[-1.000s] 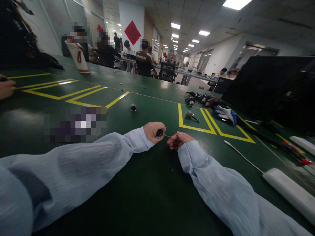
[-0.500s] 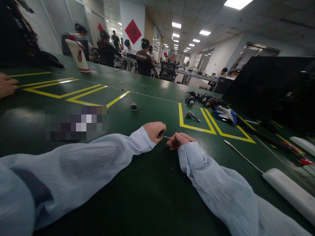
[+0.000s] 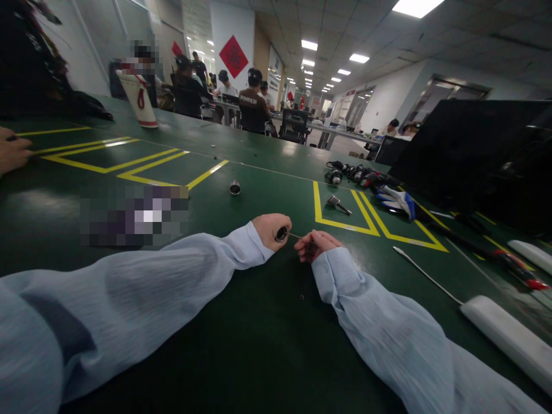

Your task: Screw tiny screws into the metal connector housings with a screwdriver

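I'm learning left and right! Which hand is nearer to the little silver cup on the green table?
Left. The left hand is to the right of the silver cup and nearer the camera; the right hand is farther right, past the left hand.

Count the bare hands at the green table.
3: the left hand around a metal cup, the right hand holding a thin rod, and a co-worker's hand at the left edge. Others may be hidden.

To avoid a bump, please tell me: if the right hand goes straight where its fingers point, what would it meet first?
Probably the round metal part in the left hand: the right hand holds a thin rod aimed toward its opening. Exact depth is unclear.
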Tool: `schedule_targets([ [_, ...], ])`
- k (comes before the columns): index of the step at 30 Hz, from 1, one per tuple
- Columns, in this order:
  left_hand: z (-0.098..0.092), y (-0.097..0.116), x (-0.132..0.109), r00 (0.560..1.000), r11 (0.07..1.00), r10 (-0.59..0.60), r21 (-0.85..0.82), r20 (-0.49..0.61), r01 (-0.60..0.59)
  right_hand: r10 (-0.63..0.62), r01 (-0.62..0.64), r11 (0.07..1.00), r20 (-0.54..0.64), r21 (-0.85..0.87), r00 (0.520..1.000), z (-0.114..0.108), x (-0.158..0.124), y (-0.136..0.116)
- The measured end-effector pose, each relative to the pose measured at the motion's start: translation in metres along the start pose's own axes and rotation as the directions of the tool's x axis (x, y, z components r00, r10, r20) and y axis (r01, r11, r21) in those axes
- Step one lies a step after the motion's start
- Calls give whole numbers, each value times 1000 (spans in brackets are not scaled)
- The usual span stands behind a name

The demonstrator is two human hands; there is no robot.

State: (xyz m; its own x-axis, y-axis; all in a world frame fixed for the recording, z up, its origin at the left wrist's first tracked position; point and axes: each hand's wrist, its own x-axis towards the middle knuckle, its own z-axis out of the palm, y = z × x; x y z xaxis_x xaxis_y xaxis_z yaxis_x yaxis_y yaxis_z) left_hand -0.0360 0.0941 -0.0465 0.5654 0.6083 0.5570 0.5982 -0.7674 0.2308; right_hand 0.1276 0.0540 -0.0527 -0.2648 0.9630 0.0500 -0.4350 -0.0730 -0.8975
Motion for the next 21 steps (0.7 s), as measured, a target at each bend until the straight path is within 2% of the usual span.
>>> schedule_targets([
  [4,1,-1,1,996,993,-35,114,81,26,7,-8,999,-26,-33,1000,2,-1,-1],
  [10,-1,3,0,993,986,-37,163,109,19,20,-22,998,-31,-57,999,3,-1,-1],
  [13,-1,4,-1,996,992,10,128,90,-21,35,-35,998,2,-51,999,3,-1,-2],
  [17,1,1,-1,996,998,64,-4,59,-64,43,-42,998,38,-44,998,4,-2,-3],
  [21,1,1,0,997,999,39,-21,66,-37,44,-43,999,46,-11,998,3,-2,-2],
])
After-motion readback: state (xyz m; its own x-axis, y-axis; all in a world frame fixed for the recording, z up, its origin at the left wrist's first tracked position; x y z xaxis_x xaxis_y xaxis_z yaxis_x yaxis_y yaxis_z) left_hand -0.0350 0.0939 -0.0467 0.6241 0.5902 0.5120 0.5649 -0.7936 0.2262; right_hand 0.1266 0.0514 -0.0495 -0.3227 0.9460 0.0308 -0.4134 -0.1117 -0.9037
